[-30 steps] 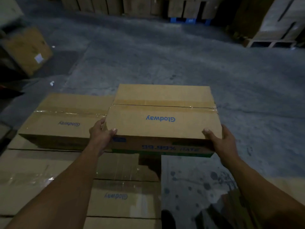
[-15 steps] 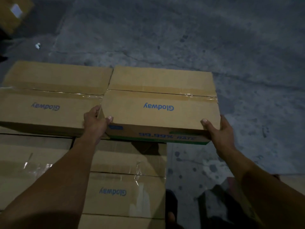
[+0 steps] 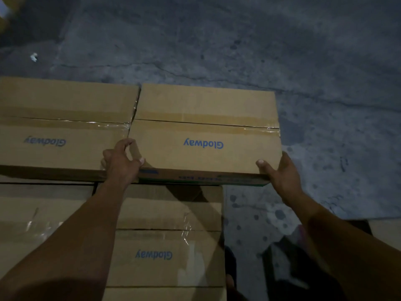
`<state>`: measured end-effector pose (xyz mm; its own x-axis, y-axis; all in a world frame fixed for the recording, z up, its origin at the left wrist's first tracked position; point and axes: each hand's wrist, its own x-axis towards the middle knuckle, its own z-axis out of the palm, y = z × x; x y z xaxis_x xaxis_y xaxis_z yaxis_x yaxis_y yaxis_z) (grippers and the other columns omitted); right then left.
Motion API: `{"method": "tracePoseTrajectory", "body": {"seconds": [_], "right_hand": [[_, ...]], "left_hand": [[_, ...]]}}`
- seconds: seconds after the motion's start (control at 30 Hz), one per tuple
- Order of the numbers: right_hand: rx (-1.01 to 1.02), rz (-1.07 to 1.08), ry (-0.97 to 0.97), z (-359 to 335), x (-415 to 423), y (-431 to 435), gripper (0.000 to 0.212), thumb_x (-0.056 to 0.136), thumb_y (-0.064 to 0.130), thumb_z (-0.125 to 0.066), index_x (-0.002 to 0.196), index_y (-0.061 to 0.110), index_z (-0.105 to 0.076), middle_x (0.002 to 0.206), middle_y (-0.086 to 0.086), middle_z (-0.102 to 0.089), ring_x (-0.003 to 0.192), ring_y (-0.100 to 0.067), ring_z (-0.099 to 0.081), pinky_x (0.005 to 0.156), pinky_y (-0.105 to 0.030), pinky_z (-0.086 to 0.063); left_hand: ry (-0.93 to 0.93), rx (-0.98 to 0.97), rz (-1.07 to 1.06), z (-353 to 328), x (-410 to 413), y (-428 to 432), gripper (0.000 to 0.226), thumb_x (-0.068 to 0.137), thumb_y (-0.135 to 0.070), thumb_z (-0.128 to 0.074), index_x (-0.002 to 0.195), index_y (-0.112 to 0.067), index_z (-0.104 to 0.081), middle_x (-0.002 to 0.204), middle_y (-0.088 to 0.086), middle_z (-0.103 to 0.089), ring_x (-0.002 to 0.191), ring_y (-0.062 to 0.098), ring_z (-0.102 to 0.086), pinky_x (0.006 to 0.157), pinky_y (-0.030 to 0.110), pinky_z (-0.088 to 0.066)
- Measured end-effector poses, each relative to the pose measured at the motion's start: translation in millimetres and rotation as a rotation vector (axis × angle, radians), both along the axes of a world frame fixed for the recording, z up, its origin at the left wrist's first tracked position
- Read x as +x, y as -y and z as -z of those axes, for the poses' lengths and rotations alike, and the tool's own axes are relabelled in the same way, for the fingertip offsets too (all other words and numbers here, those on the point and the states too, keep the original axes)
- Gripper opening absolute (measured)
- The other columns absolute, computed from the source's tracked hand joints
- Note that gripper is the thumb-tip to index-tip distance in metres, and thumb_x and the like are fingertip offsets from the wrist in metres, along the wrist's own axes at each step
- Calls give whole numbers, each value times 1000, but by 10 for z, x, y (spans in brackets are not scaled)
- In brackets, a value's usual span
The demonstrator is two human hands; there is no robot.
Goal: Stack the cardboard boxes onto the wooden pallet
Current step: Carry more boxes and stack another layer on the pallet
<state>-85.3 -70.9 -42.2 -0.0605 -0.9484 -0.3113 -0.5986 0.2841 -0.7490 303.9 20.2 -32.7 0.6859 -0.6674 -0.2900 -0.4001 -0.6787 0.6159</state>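
A dim warehouse scene, seen from above. At far left, a brown cardboard box (image 3: pixel 65 124) with a taped centre seam and upside-down blue "Glodway" lettering sits on a lower layer of boxes (image 3: pixel 165 253). Just to its right, touching it edge to edge, lies the held box (image 3: pixel 206 131), the same brown card, tape and blue lettering, with a blue and green printed band along its near side. Its right part overhangs the lower layer, above the stained concrete floor (image 3: pixel 260 51). The left hand (image 3: pixel 121 164) grips the box's near left corner, thumb on top, fingers curled into the gap between the two boxes. The right hand (image 3: pixel 280 172) clasps the near right corner, thumb on top, fingers round the side. Both forearms reach forward, bare.
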Motion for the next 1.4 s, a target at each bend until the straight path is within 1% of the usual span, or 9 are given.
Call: {"method": "tracePoseTrajectory", "body": {"seconds": [0.3, 0.4, 0.47, 0.63, 0.73, 0.87, 1.03, 1.2, 1.4], "right_hand": [[72, 33, -1, -16, 1, 54, 70, 87, 43, -73, 142, 15, -40, 139, -11, -54, 129, -31, -51, 106, -44, -41], [148, 16, 4, -52, -33, 109, 76, 85, 45, -75, 142, 12, -39, 140, -14, -54, 128, -32, -52, 106, -44, -43], [187, 0, -3, -85, -66, 130, 80, 83, 47, -75, 143, 11, -37, 141, -15, -53, 128, -33, -52, 106, -43, -43], [143, -40, -73, -273, -69, 8, 99, 81, 56, -74, 151, 4, -25, 150, -19, -45, 135, -38, -45, 110, -48, -41], [87, -37, -129, -532, -159, -192, 97, 88, 53, -68, 156, 5, -18, 157, -20, -34, 141, -38, -37, 112, -45, -36], [-99, -2, -269, -1078, -509, -666, 83, 94, 57, -56, 155, 10, -26, 159, -16, -32, 140, -39, -37, 110, -48, -37], [-305, 109, -384, -1847, -1150, -1664, 74, 98, 56, -48, 153, 11, -31, 158, -16, -32, 140, -39, -35, 111, -49, -35], [-433, 228, -486, -2477, -1794, -2728, 69, 100, 52, -48, 153, 12, -33, 158, -15, -33, 142, -37, -32, 113, -48, -33], [-515, 422, -552, -2922, -2525, -3626, 65, 98, 51, -52, 147, 9, -43, 150, -16, -44, 134, -36, -42, 106, -46, -39]], "left_hand": [[131, 124, 14, -137, -135, 109, 56, 86, -12, -75, 136, -23, -54, 140, 25, -32, 129, 45, -30, 108, 42, -29], [247, 170, 37, -277, -271, 170, 61, 84, -11, -77, 139, -22, -52, 140, 22, -28, 126, 44, -30, 103, 52, -36], [299, 150, 60, -349, -429, 162, 63, 84, -9, -76, 141, -22, -50, 138, 20, -29, 123, 42, -31, 99, 54, -39], [357, 50, 169, -581, -871, 1, 60, 90, -17, -70, 144, -17, -46, 138, 22, -38, 124, 42, -38, 96, 52, -41], [379, -26, 254, -798, -1130, -121, 55, 93, -24, -67, 143, -12, -49, 139, 22, -45, 124, 42, -45, 100, 53, -42], [392, -173, 442, -1250, -1549, -377, 49, 92, -26, -66, 135, -4, -58, 130, 24, -56, 115, 42, -54, 94, 46, -46], [427, -405, 670, -1880, -2205, -1015, 49, 94, -31, -63, 135, -3, -58, 130, 20, -60, 116, 38, -57, 93, 45, -47], [492, -595, 862, -2419, -2857, -1633, 58, 85, -41, -55, 127, -2, -63, 118, 19, -65, 104, 38, -62, 84, 45, -52], [521, -706, 1033, -2816, -3736, -2033, 56, 87, -38, -66, 128, -2, -61, 119, 18, -64, 107, 36, -62, 88, 45, -52]]}}
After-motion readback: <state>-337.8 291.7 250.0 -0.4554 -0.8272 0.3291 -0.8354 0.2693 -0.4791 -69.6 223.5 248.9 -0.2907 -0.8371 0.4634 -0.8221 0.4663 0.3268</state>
